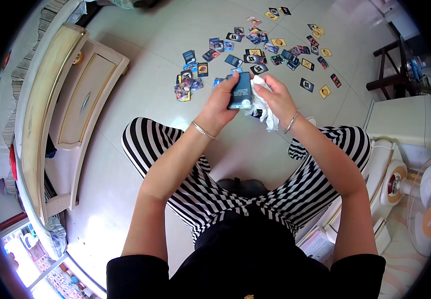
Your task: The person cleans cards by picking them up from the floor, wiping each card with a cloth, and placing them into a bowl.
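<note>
My left hand (220, 101) grips a dark blue-grey card (241, 89) with small print and a pale round spot at its lower corner. Whether more cards lie beneath it I cannot tell. A crumpled white tissue (265, 112) hangs from my right hand (277, 99), its fingers closed on it close to the card's right edge. Both hands are held out over the floor in front of my knees. Beyond them, many cards (252, 59) lie scattered on the tiles, some overlapping, some black, some yellow-faced, others with coloured pictures.
At the left stands a cream cabinet (83, 97) beside a bed frame (51, 94). A dark wooden stool (390, 62) is at the upper right. Below it are a white cabinet (400, 119) and a fan (427, 214). Papers (317, 244) lie by my right elbow.
</note>
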{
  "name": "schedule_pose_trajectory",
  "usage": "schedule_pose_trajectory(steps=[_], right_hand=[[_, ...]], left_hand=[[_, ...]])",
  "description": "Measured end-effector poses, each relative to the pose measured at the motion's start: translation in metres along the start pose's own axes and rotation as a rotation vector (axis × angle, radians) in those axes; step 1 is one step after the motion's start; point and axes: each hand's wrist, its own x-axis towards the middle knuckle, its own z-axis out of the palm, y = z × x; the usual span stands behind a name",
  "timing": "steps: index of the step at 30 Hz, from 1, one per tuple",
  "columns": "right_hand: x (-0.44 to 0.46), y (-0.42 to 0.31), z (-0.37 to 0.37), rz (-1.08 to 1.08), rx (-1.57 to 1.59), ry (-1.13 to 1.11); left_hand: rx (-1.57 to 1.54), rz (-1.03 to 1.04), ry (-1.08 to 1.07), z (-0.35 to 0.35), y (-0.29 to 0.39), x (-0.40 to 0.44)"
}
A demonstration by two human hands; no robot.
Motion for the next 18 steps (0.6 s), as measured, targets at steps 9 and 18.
schedule_pose_trajectory(steps=[9,18], right_hand=[[-0.011,0.003,-0.002,0.259,0.029,-0.178],[-0.009,0.019,-0.041,0.356,0.274,0.202]], left_hand=[[0.096,0.046,0.124,-0.006,0.002,0.007],[0.441,0.117,0.216,-0.015,-0.027,0.036]])
